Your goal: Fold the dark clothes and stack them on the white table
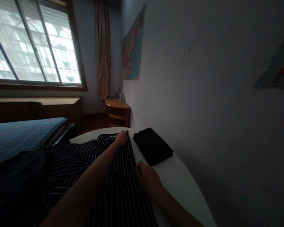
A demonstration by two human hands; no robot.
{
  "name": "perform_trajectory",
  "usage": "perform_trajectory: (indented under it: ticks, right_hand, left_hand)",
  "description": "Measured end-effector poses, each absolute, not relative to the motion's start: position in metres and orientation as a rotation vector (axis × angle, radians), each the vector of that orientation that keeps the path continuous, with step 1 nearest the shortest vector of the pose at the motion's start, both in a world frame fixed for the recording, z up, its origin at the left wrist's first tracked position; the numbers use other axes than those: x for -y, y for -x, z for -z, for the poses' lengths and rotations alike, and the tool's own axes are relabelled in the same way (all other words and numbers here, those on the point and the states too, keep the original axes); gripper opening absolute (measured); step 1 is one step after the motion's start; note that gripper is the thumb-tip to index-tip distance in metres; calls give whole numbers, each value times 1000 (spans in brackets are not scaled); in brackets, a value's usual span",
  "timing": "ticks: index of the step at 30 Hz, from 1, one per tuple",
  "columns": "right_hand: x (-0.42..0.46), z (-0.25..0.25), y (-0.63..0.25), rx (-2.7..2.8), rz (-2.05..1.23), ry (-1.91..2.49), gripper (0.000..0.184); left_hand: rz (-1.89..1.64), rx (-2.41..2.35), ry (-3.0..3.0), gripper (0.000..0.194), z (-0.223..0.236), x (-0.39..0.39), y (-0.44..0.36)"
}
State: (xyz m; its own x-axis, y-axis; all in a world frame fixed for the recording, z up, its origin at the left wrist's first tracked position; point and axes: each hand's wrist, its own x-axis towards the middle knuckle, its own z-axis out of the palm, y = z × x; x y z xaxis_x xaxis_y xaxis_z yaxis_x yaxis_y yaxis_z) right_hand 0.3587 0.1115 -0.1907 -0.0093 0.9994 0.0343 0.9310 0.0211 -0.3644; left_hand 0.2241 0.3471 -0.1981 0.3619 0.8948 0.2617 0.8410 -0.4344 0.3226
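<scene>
A black shirt (123,189) with thin white stripes lies spread on the white round table (184,186), collar at the far end. My left hand (121,138) reaches across it, closed on the shirt's far right corner near the collar. Closer to me, my right hand (146,176) has its fingers curled and pinched on the shirt's right side edge. The right side runs in a straight line between both hands. Beyond my right hand rests a folded black garment (153,146). The shirt's sleeve spreads to the left, partly behind my left forearm.
A dark cloth (19,186) lies at the left, below a bed with a blue checked cover (21,135). The wall (203,110) stands close along the table's right side. A small wooden corner shelf (118,105) is in the far corner, near a curtain (104,53).
</scene>
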Motion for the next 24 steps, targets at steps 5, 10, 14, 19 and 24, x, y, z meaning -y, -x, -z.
perform_trajectory:
  ticks: [5,10,14,19,24]
  right_hand:
    - [-112,187,-361,1999,-388,2060,25]
    - [-111,185,-363,1942,-440,2075,33]
    - [-108,186,-362,1981,-312,1877,43]
    - [-99,187,-358,2338,-270,1448,60]
    - [-87,193,-342,2477,-382,1333,78]
  left_hand:
    - [-673,-1711,-2391,37,206,-355,-220]
    - [-679,-1712,-2393,42,206,-341,-218]
    - [-740,-1729,-2425,45,195,-315,-218]
    - [-772,-1784,-2431,40,191,-268,-213]
    - [-673,-1766,-2473,34,210,-225,-193]
